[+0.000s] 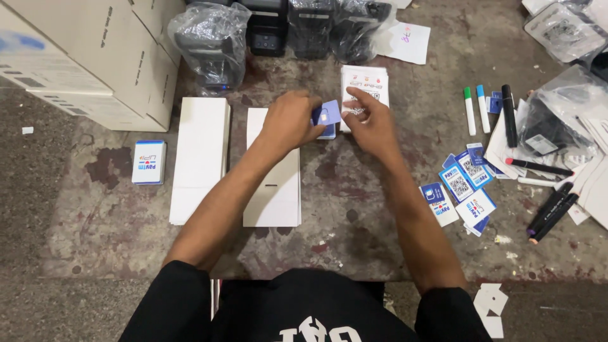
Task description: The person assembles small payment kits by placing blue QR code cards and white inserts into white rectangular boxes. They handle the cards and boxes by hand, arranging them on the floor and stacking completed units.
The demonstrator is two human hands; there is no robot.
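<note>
1. Two white paper stacks (201, 158) lie side by side on the rough, stained floor (354, 209), long sides running away from the person.
2. The left hand (289, 120) pinches one small blue card (328, 114), tilted, its face turned up.
3. The right hand (370, 120), fingers loosely curled, touches the card's right edge, over a white leaflet pile (366, 82).
4. Three white markers (469, 111) and three black ones lie further right.

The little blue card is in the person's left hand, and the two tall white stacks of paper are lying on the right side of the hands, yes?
Not quite. The left hand does hold the little blue card, but the head view shows the two tall white stacks lying to the left of the hands, not the right.
</note>
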